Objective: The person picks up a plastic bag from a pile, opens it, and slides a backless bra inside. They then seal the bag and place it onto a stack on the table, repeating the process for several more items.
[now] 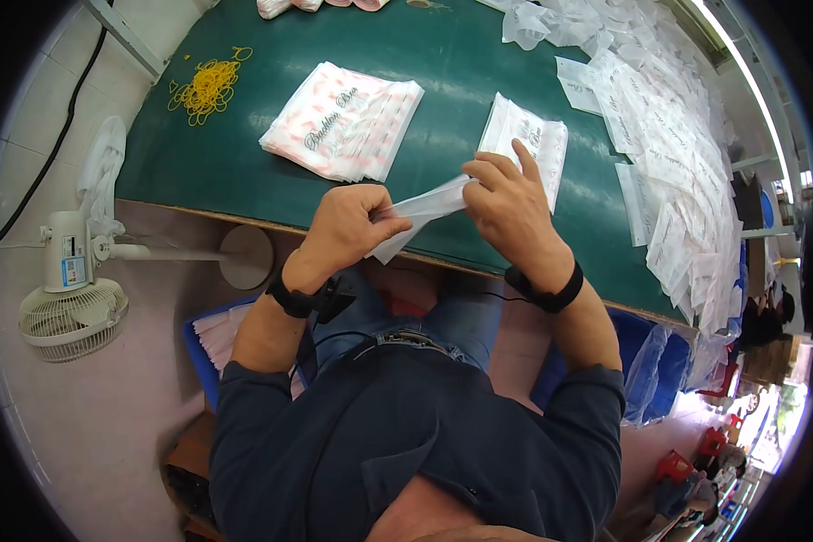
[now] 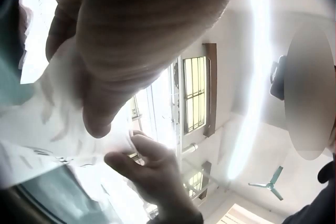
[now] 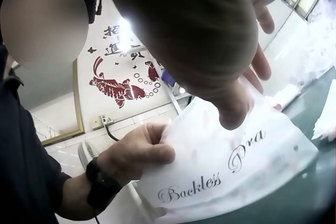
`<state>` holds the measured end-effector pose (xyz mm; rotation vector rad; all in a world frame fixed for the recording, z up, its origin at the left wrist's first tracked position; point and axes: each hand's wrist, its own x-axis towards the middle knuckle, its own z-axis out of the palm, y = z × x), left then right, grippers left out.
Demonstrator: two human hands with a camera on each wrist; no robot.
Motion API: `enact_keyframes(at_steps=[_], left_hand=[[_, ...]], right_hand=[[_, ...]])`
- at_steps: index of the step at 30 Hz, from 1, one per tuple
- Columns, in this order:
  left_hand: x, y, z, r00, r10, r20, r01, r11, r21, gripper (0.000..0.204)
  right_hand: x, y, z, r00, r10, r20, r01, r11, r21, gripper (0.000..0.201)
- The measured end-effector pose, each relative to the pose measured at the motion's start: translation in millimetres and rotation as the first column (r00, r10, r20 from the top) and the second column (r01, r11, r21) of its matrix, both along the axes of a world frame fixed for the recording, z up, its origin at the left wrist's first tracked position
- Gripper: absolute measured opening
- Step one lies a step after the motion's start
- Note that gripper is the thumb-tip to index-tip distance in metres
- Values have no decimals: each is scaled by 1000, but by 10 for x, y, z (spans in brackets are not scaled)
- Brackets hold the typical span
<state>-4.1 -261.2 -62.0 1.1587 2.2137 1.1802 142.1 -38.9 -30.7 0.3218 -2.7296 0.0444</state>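
Note:
Between both hands, over the front edge of the table, stretches a thin white printed plastic bag [image 1: 429,206]. The lettering "Backless Bra" reads across this bag [image 3: 210,169] in the right wrist view. My left hand [image 1: 348,221] pinches one end between thumb and fingers. At the other end, my right hand [image 1: 515,203] pinches the bag with its thumb and fingers, one finger raised. Just beyond the right hand lies a small stack of similar bags [image 1: 556,149], partly hidden by it. A larger fanned stack of printed bags [image 1: 343,122] lies further left.
Yellow rubber bands [image 1: 206,92] are heaped on the green table [image 1: 244,135] at the left. A big loose pile of white bags [image 1: 664,117] covers the right side. A fan [image 1: 72,316] stands left of the table, and blue bins [image 1: 628,348] sit below its edge.

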Motion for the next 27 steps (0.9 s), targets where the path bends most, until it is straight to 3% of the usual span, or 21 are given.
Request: enact_keyframes(at_steps=[1,2,3,4,5,8,9,11,12,14,15,17,18,19,22,24,25,26,27], left_hand=[[6,26,43,1000,2,-8,-1,1000,4,22],[45,79,114,953,80,-293,-36,988,153,23],[97,129,181,823,185,-537,-20,954,298,24],[134,164,213,628,308,-715,43,903,427,26],[179,174,206,631,304,-713,49,903,427,26],[318,165,164,796,-129,-591,269,950,155,29],[284,157,138,792,-128,-596,269,951,153,29],[129,140,25,881,-226,-415,244,970,-11,26],[70,159,-8,912,-259,-317,242,966,-92,25],[60,229,-37,910,-327,-256,296,943,-154,24],[107,227,-58,903,-394,-169,355,908,-223,23],[206,206,-181,891,-446,-87,406,868,-286,23],[318,169,-320,783,-620,-43,586,759,-285,24],[398,142,-362,636,-772,8,743,610,-275,26],[415,177,-306,618,-777,121,748,535,-393,25],[384,181,-107,633,-755,170,729,508,-458,26],[391,165,80,782,-623,-19,620,781,-78,27],[371,142,203,908,-401,-123,417,839,349,29],[215,87,261,945,-279,-174,324,875,360,33]], right_hand=[[13,84,-7,998,-44,51,45,999,-4,11],[2,142,0,991,-88,102,89,996,-3,11],[-9,146,5,991,-93,95,93,996,-1,11],[-13,121,13,989,-91,119,93,995,-19,11],[1,83,19,985,-86,150,93,995,-36,11],[29,-10,75,986,-27,166,43,995,-91,11],[18,-46,101,990,19,139,-1,991,-133,12],[-11,-125,100,993,60,100,-42,984,-171,13],[-40,-163,54,999,8,54,14,916,-400,14],[-96,-185,-37,995,-102,-1,64,625,-778,16],[-77,-211,-82,995,-101,-6,59,623,-780,16],[-70,-245,-151,992,106,-70,-126,782,-610,14],[-59,-256,-183,973,217,-77,-225,831,-509,14],[-28,-279,-226,972,220,-76,-228,827,-514,14],[28,-232,-289,976,204,-71,-209,815,-541,14],[142,42,-285,997,59,-59,-82,790,-608,13],[270,223,-242,998,-57,0,43,760,-649,13],[424,478,-202,983,-171,63,168,714,-680,13],[576,866,-295,962,-271,38,215,664,-716,13]])
